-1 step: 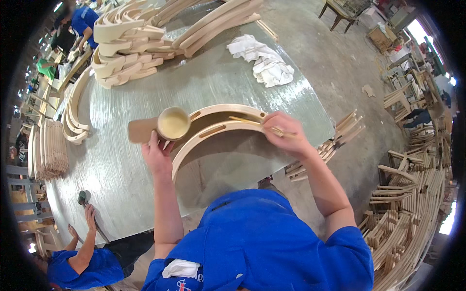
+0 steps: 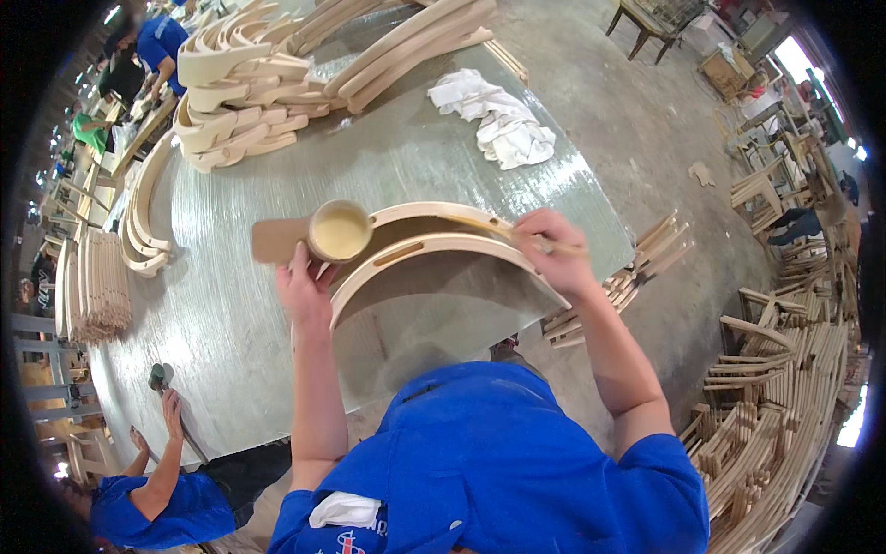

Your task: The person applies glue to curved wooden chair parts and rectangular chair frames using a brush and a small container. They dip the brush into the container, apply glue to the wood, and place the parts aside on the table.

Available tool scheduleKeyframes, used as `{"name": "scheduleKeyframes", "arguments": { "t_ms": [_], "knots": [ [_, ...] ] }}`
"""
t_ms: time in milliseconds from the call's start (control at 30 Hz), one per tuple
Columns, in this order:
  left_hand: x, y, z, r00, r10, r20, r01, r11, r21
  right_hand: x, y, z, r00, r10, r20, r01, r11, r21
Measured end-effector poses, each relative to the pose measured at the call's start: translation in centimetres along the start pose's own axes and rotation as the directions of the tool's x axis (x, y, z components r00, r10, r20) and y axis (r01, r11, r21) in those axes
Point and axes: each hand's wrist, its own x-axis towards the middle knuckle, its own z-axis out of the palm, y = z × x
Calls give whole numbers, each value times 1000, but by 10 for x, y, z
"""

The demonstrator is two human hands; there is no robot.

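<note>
My left hand [image 2: 306,284] is closed on a round cup [image 2: 365,242] of pale cream liquid [image 2: 341,233]. A flat brown piece [image 2: 280,242] sticks out to the left beside the cup; whether it is joined to it I cannot tell. In my right hand [image 2: 556,254] is a thin wooden stick [image 2: 469,222], pinched between the fingers, its far end pointing left over the work. Beneath both hands lie two curved wooden pieces, a rear one [image 2: 420,210] and a near one [image 2: 443,243] with slots cut in its edge. My right hand hides part of their right ends.
A bunched white cloth [image 2: 498,120] lies on the shiny table [image 2: 231,351]. Curved wooden parts are stacked [image 2: 240,83] at the far left. A co-worker [image 2: 166,499] at lower left has a hand by a dark-headed mallet [image 2: 159,377]. Wooden parts [image 2: 775,415] are piled right.
Both hands have shifted a little to the right, with the cup and the stick. The right end of the near curved piece now shows below my right hand.
</note>
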Motion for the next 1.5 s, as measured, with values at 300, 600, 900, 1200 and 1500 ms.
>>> {"name": "scheduleKeyframes", "arguments": {
  "t_ms": [300, 600, 900, 1200, 1500],
  "knots": [
    [35, -146, 232, 879, -374, 295, 311, 920, 240, -62, 124, -115, 571, 817, -81, -19, 112, 993],
    [73, -233, 313, 848, -465, 253, 307, 821, 481, -41, 179, -125, 520, 850, 84, -78, -51, 996],
    [48, -78, 159, 895, 96, 435, -440, 346, 829, -17, 166, -91, 509, 829, 230, -362, -36, 932],
    [-73, 11, -117, 961, -259, -96, 116, 64, 991, -14, 104, -4, 877, 177, 446, 48, 892, -450],
    [-134, 9, -213, 985, 44, -169, 145, 330, 933, 57, 93, 89, 785, 135, 605, 91, 940, -329]
  ]
}}
